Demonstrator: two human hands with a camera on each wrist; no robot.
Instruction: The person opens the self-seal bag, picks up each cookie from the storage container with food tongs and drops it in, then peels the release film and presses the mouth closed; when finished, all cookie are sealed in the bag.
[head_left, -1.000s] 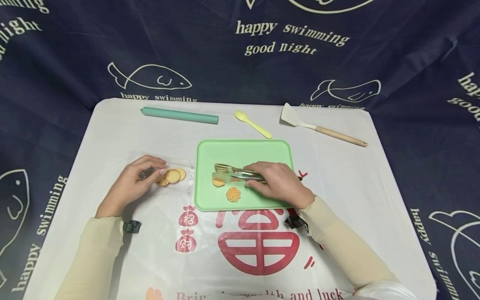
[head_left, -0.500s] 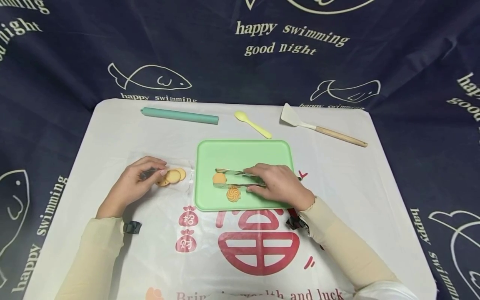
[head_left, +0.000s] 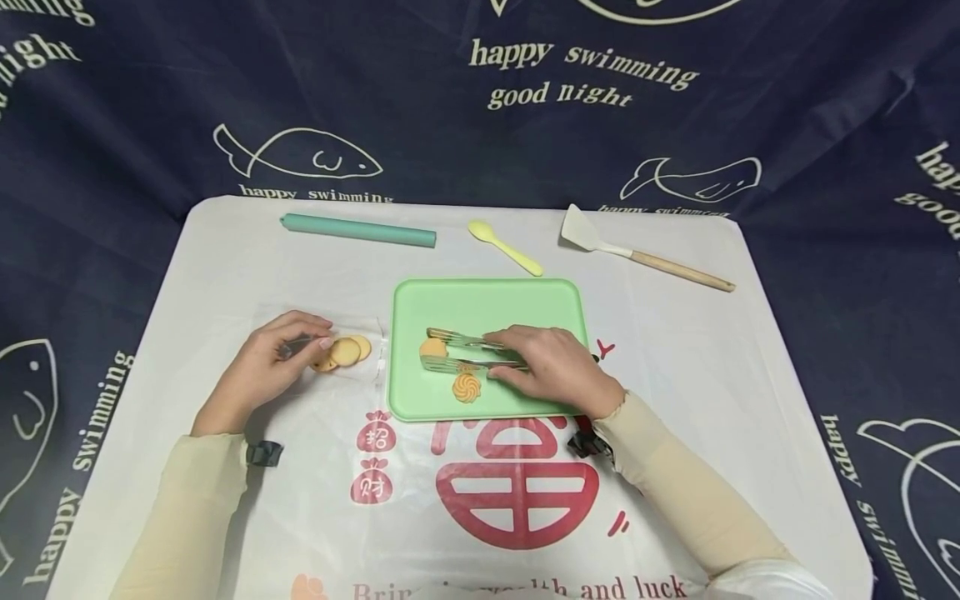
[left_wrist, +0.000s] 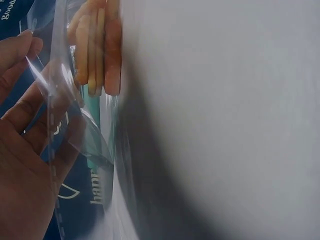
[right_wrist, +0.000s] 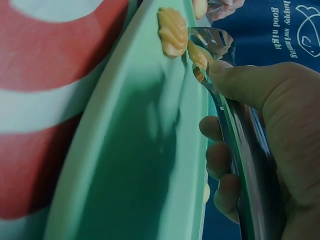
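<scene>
- Head view: From my remote station I see a white-covered table against a dark blue curtain, printed with fish outlines and the words "happy swimming" and "good night."
- Head view, table centre: A green tray covers the top of a large red character at its 6 o'clock. Between 7 and 8 o'clock, two red pouches read 招 and 财; a partly cut line at the bottom edge ends "and luck."
- Head view, around the tray: A teal rod lies at 10 o'clock, a yellow spoon at 12, a wooden-handled spatula at 2.
- Head view, hands: Over the tray, the right hand grips metal tongs, their ends either side of a round cookie; I cannot tell whether they touch it. A swirled cookie lies near it, toward 5 o'clock. At the tray's 9 o'clock, the left hand pinches a clear bag with bagged cookies inside.
- Left wrist view: I read "good" at 10 o'clock and a partial "happ," sideways, between 7 and 8.
- Right wrist view: "happy swimming good night" runs sideways at 2 o'clock; red print shows from 8 to 10, beyond the tray's rim.
</scene>
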